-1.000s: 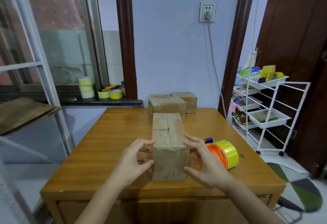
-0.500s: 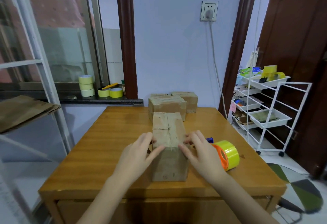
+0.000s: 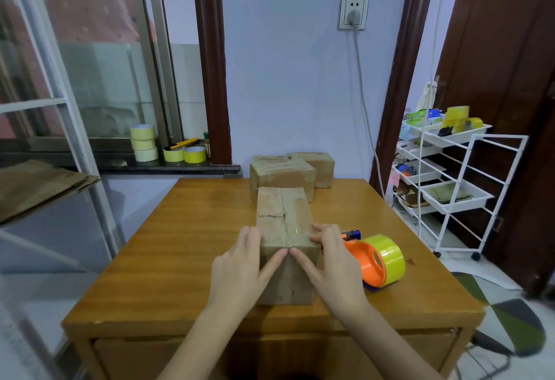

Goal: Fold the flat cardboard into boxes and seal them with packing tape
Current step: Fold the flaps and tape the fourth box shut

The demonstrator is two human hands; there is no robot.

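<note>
Both hands are spread flat and relaxed, gripping nothing: the left hand [image 3: 240, 271] lies on the near left corner of the box [image 3: 285, 244] with its forefinger stretched along the front top edge, and the right hand [image 3: 330, 268] mirrors it on the near right corner, the two fingertips almost meeting at the middle seam. The box stands lengthwise on the table [image 3: 186, 229], near the front edge, and a shiny strip of tape [image 3: 289, 223] runs down its top seam and seems to turn over the near edge. This looks like the smoothing step, so the fingers would do best to press from the seam outward and then down the front face, keeping steady weight on the box so that it does not slide and no bubbles or creases stay under the strip. Just right of the box, close to the right hand, lies the orange tape dispenser [image 3: 375, 259] with its yellow-green roll. Behind the box, toward the far edge of the table, stand two more closed boxes [image 3: 282, 178], apparently finished. Faint dark marks show low on the box's front face, but they are too blurred to read, and no brand or label can be made out anywhere.
</note>
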